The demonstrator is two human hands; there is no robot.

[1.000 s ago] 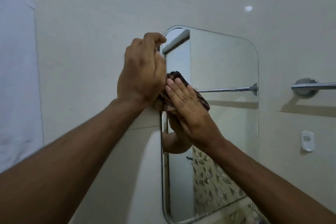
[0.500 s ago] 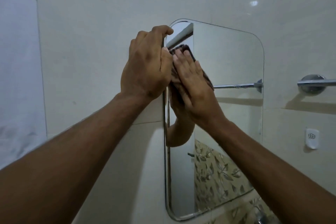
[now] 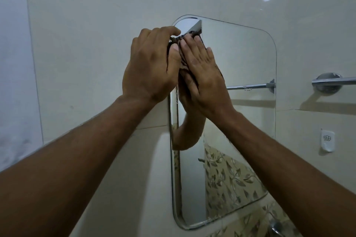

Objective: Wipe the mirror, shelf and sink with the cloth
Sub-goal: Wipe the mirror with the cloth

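Our right hand presses the cloth flat near the mirror's upper left edge; our left hand pinches the cloth's corner.

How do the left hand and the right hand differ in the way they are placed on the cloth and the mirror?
The left hand has curled fingers and pinches the cloth at the left edge of the mirror; the right hand lies flat with straight fingers and presses the cloth on the glass. The left hand is mostly over the wall, the right hand over the mirror. Both touch the cloth near the mirror's top left corner.
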